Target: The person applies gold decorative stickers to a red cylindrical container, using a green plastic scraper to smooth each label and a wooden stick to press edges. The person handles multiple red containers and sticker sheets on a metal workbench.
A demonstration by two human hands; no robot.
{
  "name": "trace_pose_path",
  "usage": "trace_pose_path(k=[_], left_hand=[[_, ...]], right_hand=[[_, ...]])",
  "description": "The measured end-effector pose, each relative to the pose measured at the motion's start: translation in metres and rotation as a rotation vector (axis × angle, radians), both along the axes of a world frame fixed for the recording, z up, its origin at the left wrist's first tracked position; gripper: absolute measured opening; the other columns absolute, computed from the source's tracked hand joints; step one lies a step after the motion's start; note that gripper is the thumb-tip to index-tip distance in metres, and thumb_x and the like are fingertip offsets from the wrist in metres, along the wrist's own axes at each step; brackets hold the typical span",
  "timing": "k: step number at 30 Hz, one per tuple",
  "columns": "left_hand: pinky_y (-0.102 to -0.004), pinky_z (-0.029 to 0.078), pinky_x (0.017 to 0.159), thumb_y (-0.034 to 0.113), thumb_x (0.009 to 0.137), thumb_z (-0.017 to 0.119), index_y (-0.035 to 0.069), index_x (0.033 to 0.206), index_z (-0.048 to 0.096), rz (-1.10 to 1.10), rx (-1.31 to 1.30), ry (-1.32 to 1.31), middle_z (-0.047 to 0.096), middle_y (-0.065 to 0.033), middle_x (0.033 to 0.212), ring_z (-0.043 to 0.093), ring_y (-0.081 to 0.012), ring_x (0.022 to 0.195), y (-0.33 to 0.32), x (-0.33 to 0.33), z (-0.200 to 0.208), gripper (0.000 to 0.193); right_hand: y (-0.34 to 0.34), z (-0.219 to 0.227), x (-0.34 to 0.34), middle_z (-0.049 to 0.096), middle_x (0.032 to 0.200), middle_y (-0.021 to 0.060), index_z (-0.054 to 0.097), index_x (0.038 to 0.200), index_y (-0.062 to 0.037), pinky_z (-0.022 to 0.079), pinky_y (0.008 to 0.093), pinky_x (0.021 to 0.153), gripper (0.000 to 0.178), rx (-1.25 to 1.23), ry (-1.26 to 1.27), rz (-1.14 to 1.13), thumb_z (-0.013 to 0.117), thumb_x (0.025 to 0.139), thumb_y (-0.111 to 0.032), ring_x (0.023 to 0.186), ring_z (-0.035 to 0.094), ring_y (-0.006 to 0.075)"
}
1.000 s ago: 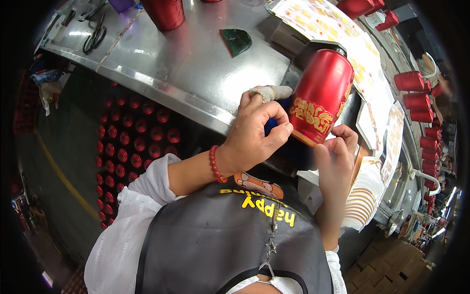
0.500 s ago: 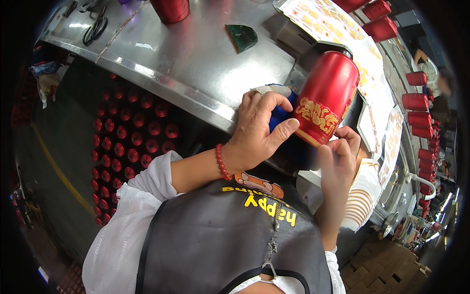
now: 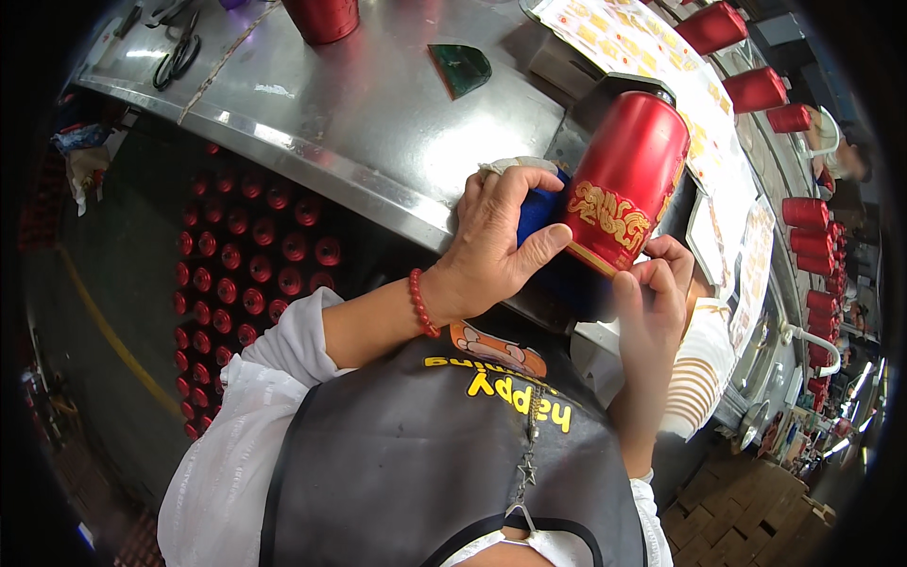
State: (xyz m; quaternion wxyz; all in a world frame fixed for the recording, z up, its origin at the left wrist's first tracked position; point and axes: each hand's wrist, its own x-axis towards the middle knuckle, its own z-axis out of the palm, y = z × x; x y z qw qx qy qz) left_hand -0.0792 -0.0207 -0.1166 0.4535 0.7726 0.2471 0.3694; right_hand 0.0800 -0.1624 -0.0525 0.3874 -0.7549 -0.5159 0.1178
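A red metal bottle with a gold patterned band near its base lies tilted on a dark blue cloth-like pad. My left hand, wearing a red bead bracelet, rests against the pad at the bottle's left side. Its thumb stretches toward the bottle's base and stands apart from the bent fingers. At the lower right edge of the bottle, by the gold band, is my right hand, with thumb and fingers pinched together. What lies between those fingertips is too small to make out.
Printed gold sheets lie beyond the bottle on the metal table. A dark green scraper-like piece, another red vessel and scissors are on the left. Several red vessels line the right; racked red pieces stand below.
My left index finger has straightened a little along the pad. The bottle's gold pattern looks slightly turned. Red vessels along the right side have shifted. My right hand keeps its pinch.
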Motion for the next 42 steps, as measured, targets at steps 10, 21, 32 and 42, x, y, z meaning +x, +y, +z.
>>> trace_pose_path(k=[10, 21, 32, 42], left_hand=[[-0.0406, 0.046, 0.097, 0.010, 0.084, 0.073, 0.015, 0.107, 0.073, -0.034, 0.391, -0.283, 0.068, -0.0074, 0.113, 0.057, -0.0260, 0.114, -0.009, -0.016, -0.008, 0.024], [-0.0423, 0.036, 0.112, 0.011, 0.080, 0.077, 0.020, 0.103, 0.074, -0.201, 0.884, -0.155, 0.070, -0.0005, 0.112, 0.062, -0.0197, 0.114, 0.010, -0.014, 0.007, 0.025], [-0.0449, 0.027, 0.111, 0.027, 0.093, 0.069, 0.006, 0.128, 0.055, -0.188, 0.404, -0.109, 0.061, -0.0140, 0.129, 0.045, -0.0339, 0.124, 0.010, 0.007, 0.023, 0.044], [-0.0441, 0.026, 0.110, 0.034, 0.091, 0.071, 0.006, 0.133, 0.048, -0.162, 0.265, -0.057, 0.053, -0.0168, 0.135, 0.044, -0.0320, 0.123, 0.001, 0.021, 0.022, 0.055]], right_hand=[[-0.005, 0.000, 0.006, 0.048, 0.113, 0.0165, 0.059, 0.082, -0.0002, 0.039, 0.0339, 0.094, 0.032, 0.015, 0.026, 0.062, 0.066, 0.097, -0.028, 0.110, 0.047, 0.0256], [-0.016, -0.005, 0.029, 0.045, 0.114, 0.0096, 0.058, 0.086, -0.0027, 0.038, 0.0270, 0.091, 0.032, -0.020, 0.406, 0.221, 0.074, 0.092, -0.030, 0.108, 0.045, 0.0196], [-0.019, 0.019, 0.032, 0.047, 0.112, 0.0092, 0.059, 0.084, -0.0023, 0.040, 0.0253, 0.082, 0.021, 0.038, 0.370, 0.271, 0.073, 0.089, -0.016, 0.100, 0.046, 0.0167], [-0.029, -0.010, 0.037, 0.044, 0.112, 0.0077, 0.054, 0.080, -0.0044, 0.032, 0.0278, 0.092, 0.025, -0.043, 0.480, 0.150, 0.069, 0.093, -0.019, 0.107, 0.040, 0.0165]])
